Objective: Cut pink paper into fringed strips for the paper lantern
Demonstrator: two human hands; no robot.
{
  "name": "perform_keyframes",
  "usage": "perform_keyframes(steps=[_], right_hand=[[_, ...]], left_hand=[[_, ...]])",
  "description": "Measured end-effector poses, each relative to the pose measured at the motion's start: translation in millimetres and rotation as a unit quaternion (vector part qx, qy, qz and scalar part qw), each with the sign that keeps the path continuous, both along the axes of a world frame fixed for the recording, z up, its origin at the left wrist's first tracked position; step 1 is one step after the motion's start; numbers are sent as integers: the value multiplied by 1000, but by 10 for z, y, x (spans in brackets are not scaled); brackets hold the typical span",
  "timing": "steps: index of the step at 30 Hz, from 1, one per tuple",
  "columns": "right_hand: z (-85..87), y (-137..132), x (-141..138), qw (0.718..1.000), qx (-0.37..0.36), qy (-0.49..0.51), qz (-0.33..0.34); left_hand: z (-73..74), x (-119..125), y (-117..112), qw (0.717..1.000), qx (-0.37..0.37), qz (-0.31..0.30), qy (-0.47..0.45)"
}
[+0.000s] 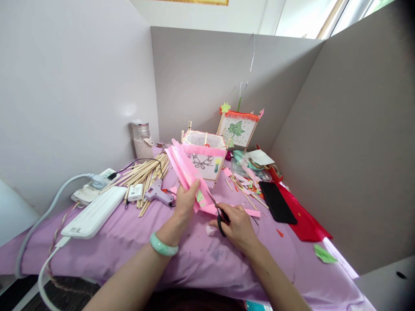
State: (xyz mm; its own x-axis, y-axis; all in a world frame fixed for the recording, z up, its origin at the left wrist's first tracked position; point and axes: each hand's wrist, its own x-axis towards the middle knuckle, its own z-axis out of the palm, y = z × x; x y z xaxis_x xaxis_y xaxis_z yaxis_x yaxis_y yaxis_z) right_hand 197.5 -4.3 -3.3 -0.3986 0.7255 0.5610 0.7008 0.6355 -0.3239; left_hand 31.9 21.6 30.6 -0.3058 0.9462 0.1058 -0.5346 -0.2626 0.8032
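Note:
My left hand [186, 199], with a green bangle on its wrist, grips a folded strip of pink paper [184, 168] that stands up off the table. My right hand [238, 225] is closed on black-handled scissors [218, 212], whose blades meet the lower edge of the pink paper. A narrow pink offcut [251, 212] lies just right of the scissors. Behind the paper stands a square paper lantern [205, 156] with a pink fringe and a drawn butterfly.
A purple cloth [201, 259] covers the table. At left lie a white power strip [95, 211], a glue gun [159, 195] and several bamboo sticks [146, 172]. A second lantern [238, 127], a black phone [277, 201] and red paper [304, 220] sit to the right. Grey partitions enclose the desk.

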Motion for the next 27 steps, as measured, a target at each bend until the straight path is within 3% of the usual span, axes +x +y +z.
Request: perform_keyframes(steps=[9,16,22,27], right_hand=[[-12,-12,2,1000,1,-4,-14],[12,-23,-29,1000,4,3,-30],[0,-21,-28,999,8,10,-33],[10,-23,-47,999,4,12,-43]], left_hand=[[-16,-1,5,1000,1,4,9],[-80,13,10,998,-6,-41,57],[-103,1,28,998,-14,-34,56],[-98,24,9,996,-11,-62,65]])
